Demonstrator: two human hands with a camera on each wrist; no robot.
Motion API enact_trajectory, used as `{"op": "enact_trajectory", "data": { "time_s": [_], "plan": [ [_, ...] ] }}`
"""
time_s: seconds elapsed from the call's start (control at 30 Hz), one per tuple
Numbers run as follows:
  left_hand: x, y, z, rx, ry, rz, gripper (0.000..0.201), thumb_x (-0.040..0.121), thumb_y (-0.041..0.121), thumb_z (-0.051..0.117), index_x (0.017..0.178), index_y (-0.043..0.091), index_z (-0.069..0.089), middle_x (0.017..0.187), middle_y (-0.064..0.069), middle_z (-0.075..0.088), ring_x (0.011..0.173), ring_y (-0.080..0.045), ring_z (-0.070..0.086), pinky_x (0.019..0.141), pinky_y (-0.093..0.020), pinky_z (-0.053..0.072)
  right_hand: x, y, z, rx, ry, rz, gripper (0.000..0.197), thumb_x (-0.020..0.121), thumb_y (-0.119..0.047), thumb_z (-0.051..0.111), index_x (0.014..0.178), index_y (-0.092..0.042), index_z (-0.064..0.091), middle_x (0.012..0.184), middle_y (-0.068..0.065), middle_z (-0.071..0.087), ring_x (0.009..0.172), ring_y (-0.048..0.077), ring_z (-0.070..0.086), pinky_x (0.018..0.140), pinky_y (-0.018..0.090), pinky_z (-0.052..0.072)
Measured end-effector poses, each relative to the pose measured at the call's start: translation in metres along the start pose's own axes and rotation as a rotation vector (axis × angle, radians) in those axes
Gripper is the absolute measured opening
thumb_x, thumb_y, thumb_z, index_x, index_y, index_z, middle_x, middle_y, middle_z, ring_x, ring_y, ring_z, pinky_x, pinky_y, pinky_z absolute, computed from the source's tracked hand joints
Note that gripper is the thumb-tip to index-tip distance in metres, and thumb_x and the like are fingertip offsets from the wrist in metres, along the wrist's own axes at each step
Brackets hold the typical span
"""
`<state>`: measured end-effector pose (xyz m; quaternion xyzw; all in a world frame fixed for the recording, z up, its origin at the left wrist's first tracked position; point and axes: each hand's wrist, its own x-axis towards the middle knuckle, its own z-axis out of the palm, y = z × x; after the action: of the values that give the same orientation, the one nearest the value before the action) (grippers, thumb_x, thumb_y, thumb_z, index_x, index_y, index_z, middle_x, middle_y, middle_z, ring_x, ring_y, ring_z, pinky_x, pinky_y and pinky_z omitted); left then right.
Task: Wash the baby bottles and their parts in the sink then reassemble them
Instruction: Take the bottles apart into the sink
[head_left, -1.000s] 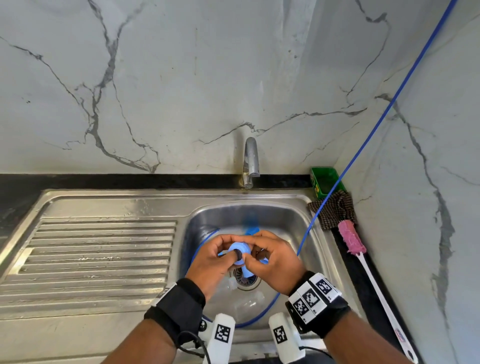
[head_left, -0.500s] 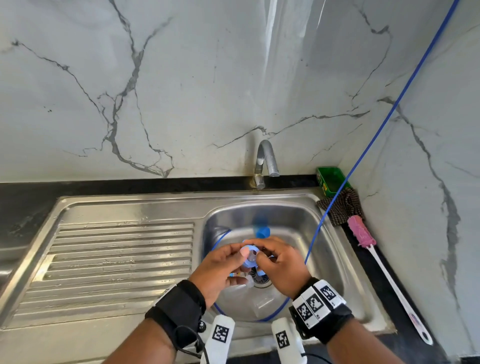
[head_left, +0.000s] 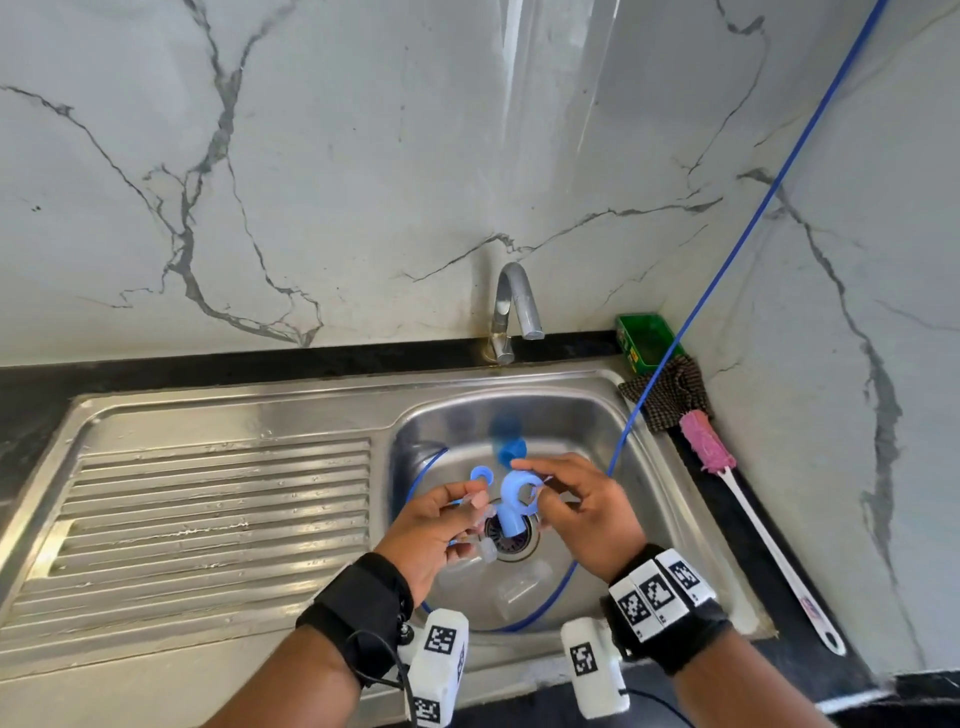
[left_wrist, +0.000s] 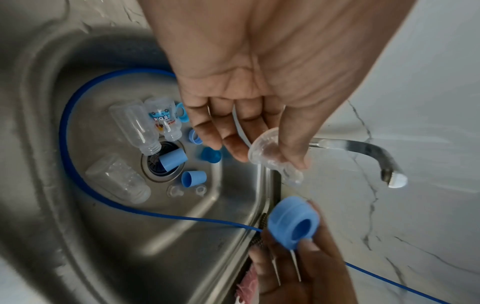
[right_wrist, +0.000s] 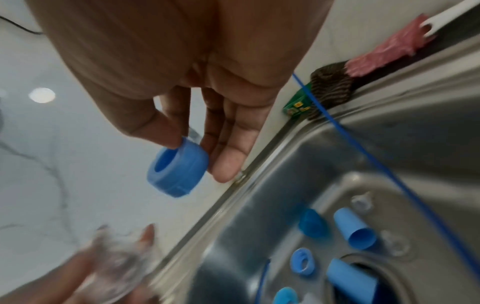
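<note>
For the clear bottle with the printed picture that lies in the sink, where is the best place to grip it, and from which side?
Probably grip the printed bottle across its round body, coming from above. It lies on its side in the sink, neck toward the drain. A plain clear bottle lies close against one flank, so the threaded neck end looks easier to reach.

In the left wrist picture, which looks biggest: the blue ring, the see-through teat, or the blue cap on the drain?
1. Blue ring
2. See-through teat
3. Blue cap on the drain
The ring and teat are near the camera, so true sizes stay unsure.
</note>
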<state>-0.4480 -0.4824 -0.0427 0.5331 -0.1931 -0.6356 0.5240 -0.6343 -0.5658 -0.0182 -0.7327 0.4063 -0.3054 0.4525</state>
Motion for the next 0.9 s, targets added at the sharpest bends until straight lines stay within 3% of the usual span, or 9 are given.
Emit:
{"op": "enact_trajectory", "data": {
  "time_s": [0.1, 0.2, 0.27, 0.33, 0.4, 0.53, 0.63, 0.77, 0.9],
  "plan": [
    [0.012, -0.008, 0.004, 0.036, 0.014, 0.012, 0.046, 0.075, 0.035, 0.073, 0.117, 0.017, 0.069, 0.081, 0.005, 0.071, 0.083, -0.013, 0.06, 0.073, -0.024, 0.049, 0.015, 0.036, -0.025, -0.109, 0.014, 0.168, 0.036, 0.07, -0.039, 0.06, 0.103, -0.043, 0.075, 0.094, -0.017, 0.067, 0.078, 0.01, 0.068, 0.077, 0.036, 0.059],
    [0.026, -0.015, 0.006, 0.096, 0.039, 0.01, 0.027, 0.089, 0.026, 0.069, 0.115, 0.018, 0.069, 0.083, 0.006, 0.074, 0.075, -0.01, 0.058, 0.068, -0.024, 0.042, 0.03, 0.077, -0.048, -0.242, -0.079, 0.31, 0.031, 0.077, -0.022, 0.071, 0.105, -0.034, 0.073, 0.083, -0.011, 0.065, 0.065, 0.002, 0.062, 0.077, 0.03, 0.054],
    [0.036, -0.018, 0.007, 0.148, 0.06, 0.001, 0.019, 0.094, 0.02, 0.068, 0.113, 0.017, 0.068, 0.086, 0.003, 0.075, 0.072, -0.012, 0.053, 0.059, -0.022, 0.035, 0.038, 0.104, -0.056, -0.317, -0.155, 0.363, 0.03, 0.08, -0.01, 0.075, 0.102, -0.029, 0.071, 0.079, -0.01, 0.063, 0.07, 0.005, 0.06, 0.079, 0.024, 0.048],
    [0.051, -0.022, 0.01, 0.175, 0.083, -0.016, 0.024, 0.09, 0.023, 0.075, 0.111, 0.016, 0.068, 0.092, -0.006, 0.074, 0.067, -0.014, 0.046, 0.051, -0.02, 0.033, 0.048, 0.13, -0.06, -0.399, -0.226, 0.414, 0.023, 0.08, -0.009, 0.076, 0.096, -0.025, 0.071, 0.077, -0.011, 0.062, 0.076, 0.011, 0.06, 0.079, 0.016, 0.044],
    [0.062, -0.025, 0.013, 0.176, 0.101, -0.037, 0.043, 0.075, 0.036, 0.085, 0.11, 0.016, 0.069, 0.093, -0.014, 0.069, 0.062, -0.014, 0.041, 0.047, -0.02, 0.033, 0.056, 0.148, -0.057, -0.461, -0.317, 0.487, 0.019, 0.081, -0.01, 0.074, 0.098, -0.017, 0.075, 0.076, -0.013, 0.061, 0.083, 0.014, 0.062, 0.078, 0.013, 0.043],
    [0.087, -0.025, 0.014, 0.229, 0.124, -0.069, 0.059, 0.063, 0.042, 0.086, 0.112, 0.016, 0.069, 0.084, -0.02, 0.067, 0.06, -0.012, 0.046, 0.049, -0.022, 0.033, 0.078, 0.179, -0.043, -0.515, -0.46, 0.589, 0.028, 0.08, -0.014, 0.076, 0.107, -0.018, 0.076, 0.093, -0.004, 0.068, 0.1, 0.018, 0.068, 0.089, 0.021, 0.05],
    [0.106, -0.025, 0.012, 0.259, 0.115, -0.101, 0.069, 0.053, 0.051, 0.083, 0.112, 0.017, 0.069, 0.096, -0.023, 0.073, 0.062, -0.013, 0.051, 0.051, -0.023, 0.034, 0.09, 0.197, -0.029, -0.601, -0.562, 0.621, 0.032, 0.081, -0.018, 0.078, 0.112, -0.018, 0.074, 0.113, 0.002, 0.071, 0.107, 0.018, 0.066, 0.088, 0.019, 0.047],
    [0.132, -0.029, 0.006, 0.332, 0.111, -0.178, 0.028, 0.088, 0.026, 0.076, 0.112, 0.015, 0.069, 0.091, -0.007, 0.078, 0.065, -0.013, 0.055, 0.052, -0.022, 0.037, 0.099, 0.214, -0.012, -0.627, -0.627, 0.651, 0.029, 0.083, -0.02, 0.076, 0.112, -0.02, 0.076, 0.116, 0.001, 0.072, 0.11, 0.018, 0.066, 0.089, 0.018, 0.046],
    [0.146, -0.031, 0.006, 0.367, 0.104, -0.214, 0.016, 0.092, 0.017, 0.07, 0.108, 0.013, 0.071, 0.071, 0.003, 0.074, 0.058, -0.008, 0.056, 0.052, -0.02, 0.038, 0.099, 0.221, -0.011, -0.625, -0.617, 0.672, 0.029, 0.086, -0.015, 0.07, 0.114, -0.019, 0.075, 0.121, 0.002, 0.071, 0.113, 0.02, 0.065, 0.097, 0.021, 0.048]
  ]
}}
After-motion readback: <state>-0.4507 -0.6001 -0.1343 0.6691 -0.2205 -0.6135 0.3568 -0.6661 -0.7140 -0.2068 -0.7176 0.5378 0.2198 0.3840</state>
